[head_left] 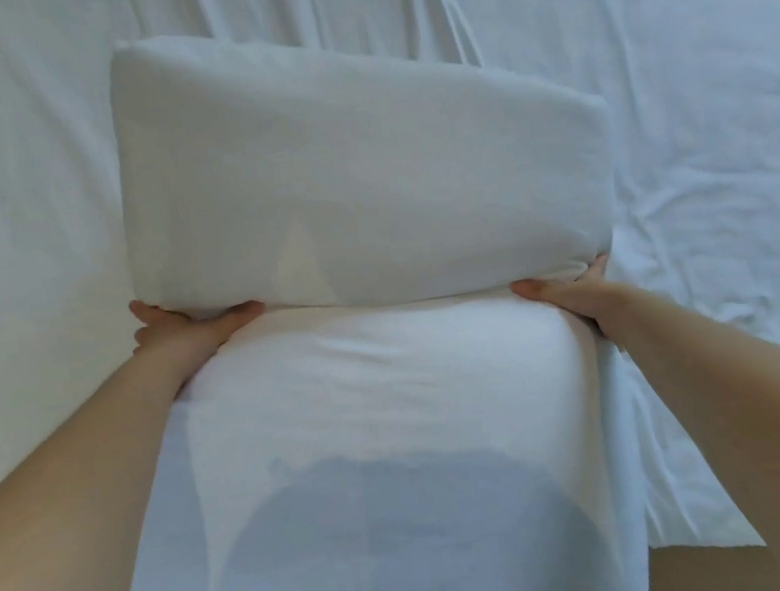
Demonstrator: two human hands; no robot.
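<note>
Over the sheet (6,148), left hand (192,329) and right hand (565,291) grip the pillow (336,177)'s opposite edges.

The white pillow (351,175) fills the middle and blocks the way straight ahead. On its left and on its right the wrinkled bed sheet (13,198) lies open, so a hand can pass on both sides. The hanging pillowcase (382,396) takes all the space between the two forearms.
</note>
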